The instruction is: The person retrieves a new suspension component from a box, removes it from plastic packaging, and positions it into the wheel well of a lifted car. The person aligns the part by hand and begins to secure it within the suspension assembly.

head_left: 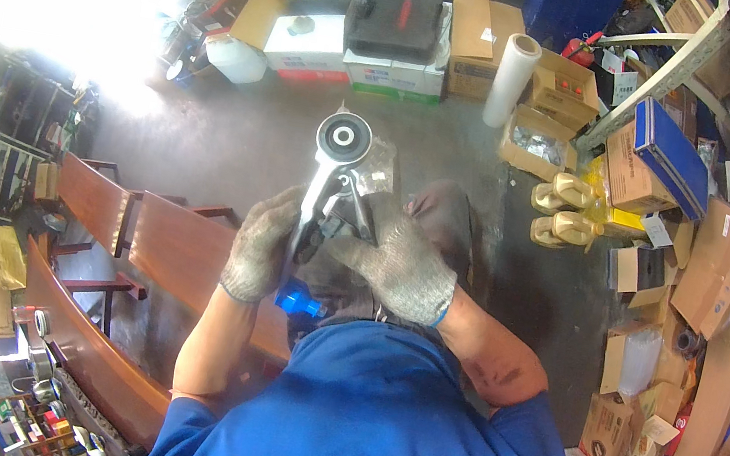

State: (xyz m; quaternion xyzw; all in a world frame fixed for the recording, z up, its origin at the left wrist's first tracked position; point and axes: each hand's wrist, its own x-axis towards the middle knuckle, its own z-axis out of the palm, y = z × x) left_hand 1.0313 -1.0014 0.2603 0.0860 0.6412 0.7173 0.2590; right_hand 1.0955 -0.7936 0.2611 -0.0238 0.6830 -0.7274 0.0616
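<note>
In front of my lap I hold a silver metal suspension control arm [319, 185], its round end with a black rubber bushing [344, 137] pointing away from me. My left hand [260, 245], in a grey knitted glove, is closed along the arm's left side. My right hand [402, 267], gloved the same way, closes on its right side with the thumb laid across the middle. Parts of the arm are hidden by the gloves. A crumpled clear plastic bag [380, 166] shows just beyond my right fingers. Below the arm, near my left wrist, is a blue plastic piece [300, 300].
Brown wooden benches [192, 249] stand at my left. Cardboard boxes [476, 51] line the far side, beside a roll of clear wrap [512, 80]. To the right are gold jugs [563, 229], a blue case [671, 159] and piled cartons [727, 254] by a metal rack [657, 73].
</note>
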